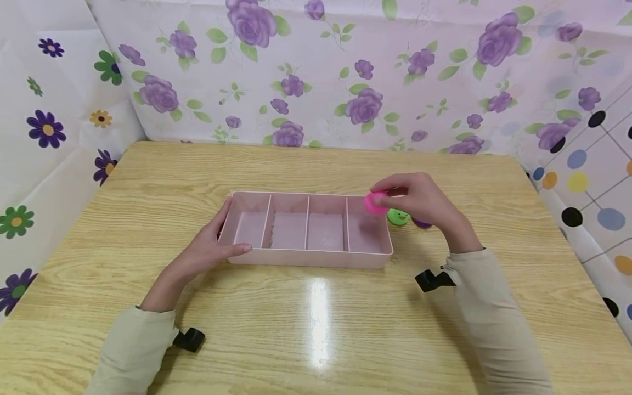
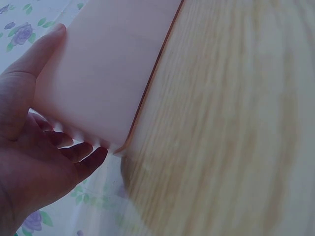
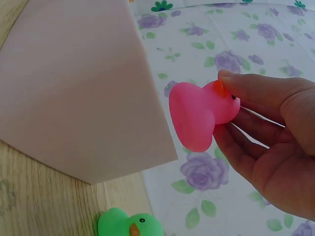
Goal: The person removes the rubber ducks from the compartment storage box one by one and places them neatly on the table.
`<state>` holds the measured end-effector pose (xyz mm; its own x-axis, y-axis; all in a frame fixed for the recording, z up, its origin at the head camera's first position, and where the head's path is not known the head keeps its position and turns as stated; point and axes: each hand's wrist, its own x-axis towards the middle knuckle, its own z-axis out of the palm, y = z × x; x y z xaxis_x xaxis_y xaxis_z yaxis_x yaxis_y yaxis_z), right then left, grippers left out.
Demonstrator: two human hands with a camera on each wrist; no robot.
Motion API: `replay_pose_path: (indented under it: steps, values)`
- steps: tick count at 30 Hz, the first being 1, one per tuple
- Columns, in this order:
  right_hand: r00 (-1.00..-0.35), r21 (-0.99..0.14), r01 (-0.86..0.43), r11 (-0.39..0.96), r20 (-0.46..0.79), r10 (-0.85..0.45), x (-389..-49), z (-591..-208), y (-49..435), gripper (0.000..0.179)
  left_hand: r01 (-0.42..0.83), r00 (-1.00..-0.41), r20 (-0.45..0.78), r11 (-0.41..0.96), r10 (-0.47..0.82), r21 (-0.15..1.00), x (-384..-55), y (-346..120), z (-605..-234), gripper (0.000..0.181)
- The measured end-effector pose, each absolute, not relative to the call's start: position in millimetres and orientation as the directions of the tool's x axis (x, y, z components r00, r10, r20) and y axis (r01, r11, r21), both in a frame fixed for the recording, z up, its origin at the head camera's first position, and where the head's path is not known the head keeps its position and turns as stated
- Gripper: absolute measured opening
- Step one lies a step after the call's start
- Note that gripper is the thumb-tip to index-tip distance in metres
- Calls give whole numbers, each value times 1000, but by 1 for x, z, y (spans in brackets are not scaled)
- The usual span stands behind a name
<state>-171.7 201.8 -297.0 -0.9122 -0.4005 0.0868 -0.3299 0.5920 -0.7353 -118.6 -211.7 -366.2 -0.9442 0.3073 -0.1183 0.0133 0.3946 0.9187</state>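
A pale pink divided box (image 1: 306,258) rests on the table, its row of compartments bare inside. My left hand (image 1: 204,250) grips the box's left end, the thumb on the front side and the fingers around the end wall. With my right hand (image 1: 425,202) I pinch a pink rubber duck (image 3: 192,118) by its head, orange beak showing near the thumb. In the head view this duck hangs over the rightmost compartment, near the box's right rim. Just outside that right end sits a green rubber duck (image 3: 129,224), lower than my right hand.
A purple object (image 1: 422,224), mostly hidden under the right hand, lies beside the green duck. Wood-grain table (image 1: 266,318) surface surrounds the box. Behind it hangs a purple-flowered sheet (image 1: 326,66); patterned sheets close off both sides. Each wrist wears a small black camera.
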Motion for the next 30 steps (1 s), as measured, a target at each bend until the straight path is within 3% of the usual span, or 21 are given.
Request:
replay_pose_path:
  steps: [30]
  values:
    - [-976, -759, -159, 631, 25, -217, -165, -300, 258, 38, 24, -943, -108, 388, 314, 921, -120, -212, -369, 108]
